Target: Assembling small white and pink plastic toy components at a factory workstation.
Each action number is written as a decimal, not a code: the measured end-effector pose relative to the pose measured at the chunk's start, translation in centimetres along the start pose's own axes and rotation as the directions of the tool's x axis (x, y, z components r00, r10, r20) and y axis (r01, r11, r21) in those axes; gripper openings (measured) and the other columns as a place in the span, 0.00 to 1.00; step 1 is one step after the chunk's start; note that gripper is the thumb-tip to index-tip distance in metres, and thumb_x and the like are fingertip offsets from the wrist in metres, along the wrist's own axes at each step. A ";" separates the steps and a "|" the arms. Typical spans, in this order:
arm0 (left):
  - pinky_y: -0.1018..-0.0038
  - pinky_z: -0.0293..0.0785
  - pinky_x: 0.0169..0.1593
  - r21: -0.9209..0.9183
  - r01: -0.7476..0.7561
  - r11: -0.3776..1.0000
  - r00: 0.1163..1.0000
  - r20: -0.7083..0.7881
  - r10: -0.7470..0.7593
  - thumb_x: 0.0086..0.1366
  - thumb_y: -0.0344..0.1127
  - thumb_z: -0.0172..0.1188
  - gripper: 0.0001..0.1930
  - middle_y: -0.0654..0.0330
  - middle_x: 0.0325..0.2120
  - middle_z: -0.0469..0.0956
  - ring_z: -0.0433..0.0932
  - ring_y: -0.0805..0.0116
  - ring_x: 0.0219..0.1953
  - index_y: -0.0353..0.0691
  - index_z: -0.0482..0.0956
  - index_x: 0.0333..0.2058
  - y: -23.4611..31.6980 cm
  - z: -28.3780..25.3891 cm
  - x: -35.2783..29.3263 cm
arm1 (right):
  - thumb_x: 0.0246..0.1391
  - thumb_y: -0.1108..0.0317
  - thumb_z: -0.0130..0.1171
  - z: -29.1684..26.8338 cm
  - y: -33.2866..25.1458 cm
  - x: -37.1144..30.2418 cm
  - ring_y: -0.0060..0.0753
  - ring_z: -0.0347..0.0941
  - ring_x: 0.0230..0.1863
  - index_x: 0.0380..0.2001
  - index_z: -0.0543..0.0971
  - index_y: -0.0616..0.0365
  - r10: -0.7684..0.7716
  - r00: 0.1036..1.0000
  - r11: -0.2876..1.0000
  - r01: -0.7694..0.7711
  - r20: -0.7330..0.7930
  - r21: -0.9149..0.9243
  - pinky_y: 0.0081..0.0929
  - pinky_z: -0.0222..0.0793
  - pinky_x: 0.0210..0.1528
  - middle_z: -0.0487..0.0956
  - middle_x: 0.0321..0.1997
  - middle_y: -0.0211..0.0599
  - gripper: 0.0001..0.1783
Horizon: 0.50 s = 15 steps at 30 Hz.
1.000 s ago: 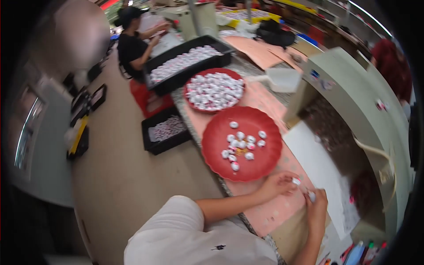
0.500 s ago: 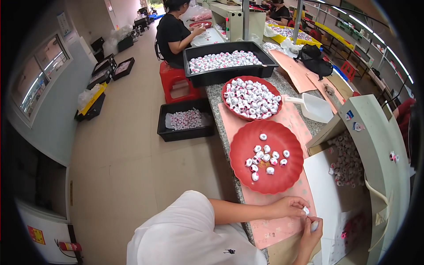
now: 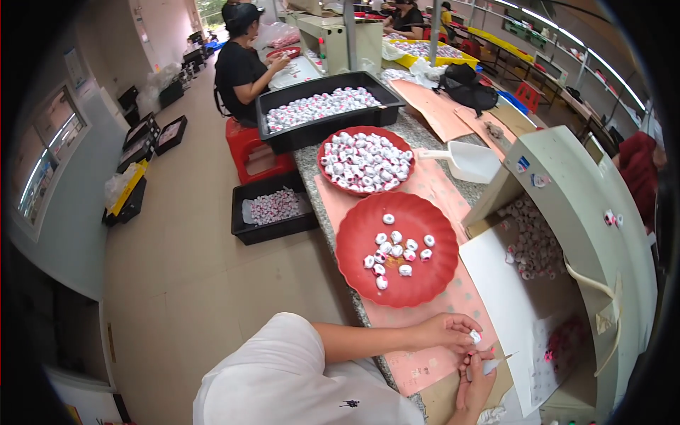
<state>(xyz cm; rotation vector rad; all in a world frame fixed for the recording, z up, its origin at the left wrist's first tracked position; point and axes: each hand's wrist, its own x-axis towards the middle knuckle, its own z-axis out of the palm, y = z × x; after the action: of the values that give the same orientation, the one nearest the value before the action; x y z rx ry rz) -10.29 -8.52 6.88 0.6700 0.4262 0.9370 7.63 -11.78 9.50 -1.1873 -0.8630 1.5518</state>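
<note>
1. Presently, the left hand [image 3: 455, 331], fingers curled nearly closed, pinches a rounded white-and-pink piece [image 3: 475, 337] over the pink sheet [image 3: 435, 365]; a slack pinch could drop it.
2. The right hand [image 3: 479, 388] is closed around a white needle-tipped tool [image 3: 489, 367]; its tip, facing away from the piece, might prick fingers if swung across.

Two red scalloped plates [image 3: 432, 282], about fourteen white-and-pink beads [image 3: 405, 270] on the nearer one (some overlap, so give or take one), two more on the pale cabinet [image 3: 588, 205], one white scoop [image 3: 473, 162].
</note>
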 end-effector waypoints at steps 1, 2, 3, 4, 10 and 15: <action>0.78 0.72 0.48 0.075 -0.053 0.996 0.998 -0.027 0.055 0.63 0.27 0.53 0.18 0.61 0.43 0.73 0.73 0.75 0.44 0.37 0.68 0.52 0.2 -0.5 0.7 | 0.54 0.73 0.55 -0.2 -0.2 0.7 0.21 0.67 0.30 0.40 0.70 0.57 0.018 0.999 0.996 -0.015 -0.031 0.090 0.18 0.62 0.31 0.72 0.32 0.29 0.10; 0.77 0.72 0.48 0.136 -0.089 0.987 0.995 -0.038 0.095 0.63 0.26 0.53 0.18 0.61 0.43 0.73 0.73 0.75 0.44 0.37 0.68 0.52 -0.1 -0.5 1.6 | 0.53 0.73 0.56 -1.0 -0.5 1.0 0.22 0.68 0.32 0.39 0.70 0.58 0.040 0.996 0.984 -0.024 -0.083 0.177 0.21 0.62 0.32 0.72 0.31 0.29 0.10; 0.77 0.72 0.48 0.222 -0.108 0.969 0.991 -0.048 0.122 0.62 0.26 0.54 0.19 0.62 0.43 0.74 0.73 0.75 0.44 0.37 0.68 0.53 -0.1 -1.2 2.3 | 0.54 0.73 0.55 -1.2 -0.5 1.9 0.21 0.68 0.32 0.40 0.69 0.56 0.043 0.998 0.971 -0.031 -0.049 0.236 0.19 0.63 0.32 0.72 0.32 0.29 0.10; 0.77 0.72 0.48 0.296 -0.123 0.947 0.989 -0.037 0.140 0.62 0.25 0.54 0.19 0.63 0.43 0.74 0.72 0.76 0.44 0.37 0.69 0.53 -0.2 -1.8 3.2 | 0.55 0.73 0.54 -1.7 -0.3 3.1 0.21 0.67 0.33 0.40 0.69 0.55 0.037 0.999 0.956 -0.025 -0.035 0.291 0.17 0.64 0.32 0.72 0.34 0.28 0.09; 0.78 0.71 0.48 0.346 -0.117 0.931 0.977 -0.128 0.170 0.59 0.22 0.57 0.18 0.60 0.43 0.75 0.74 0.75 0.43 0.36 0.71 0.50 -2.0 -2.8 8.1 | 0.54 0.73 0.56 -6.2 0.2 8.7 0.22 0.70 0.32 0.36 0.71 0.55 0.143 0.986 0.924 -0.162 0.079 0.346 0.21 0.69 0.36 0.74 0.30 0.30 0.06; 0.76 0.71 0.51 0.404 -0.110 0.908 0.984 -0.085 0.157 0.59 0.20 0.55 0.17 0.57 0.44 0.75 0.74 0.71 0.47 0.34 0.71 0.48 -3.1 -2.2 10.6 | 0.53 0.73 0.57 -8.0 -0.7 9.2 0.25 0.74 0.32 0.34 0.72 0.57 0.211 0.976 0.932 -0.216 0.049 0.291 0.24 0.72 0.38 0.75 0.31 0.32 0.05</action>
<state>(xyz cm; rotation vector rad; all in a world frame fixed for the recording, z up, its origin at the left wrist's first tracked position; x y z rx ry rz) -4.15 -0.15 2.68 1.0294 0.6931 1.0329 14.99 -2.93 5.35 -1.0768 -0.4996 1.7977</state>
